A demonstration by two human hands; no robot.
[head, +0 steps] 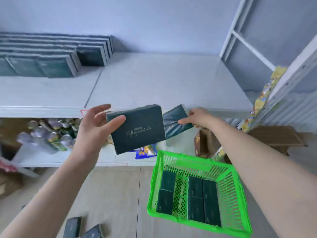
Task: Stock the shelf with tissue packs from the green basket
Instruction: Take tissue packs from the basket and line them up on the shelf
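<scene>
From the head camera, the left hand (96, 125) holds a dark green rectangular tissue pack with gold lettering (137, 129) in front of the white shelf board (154, 79), thumb on its face and fingers spread behind. Just beside it, the right hand (200, 117) pinches a second dark green tissue pack (176, 123) by its edge. Below on the floor, the bright green plastic basket (229, 186) contains more dark packs (195, 186). A row of stocked packs (51, 55) stands at the shelf's back left.
</scene>
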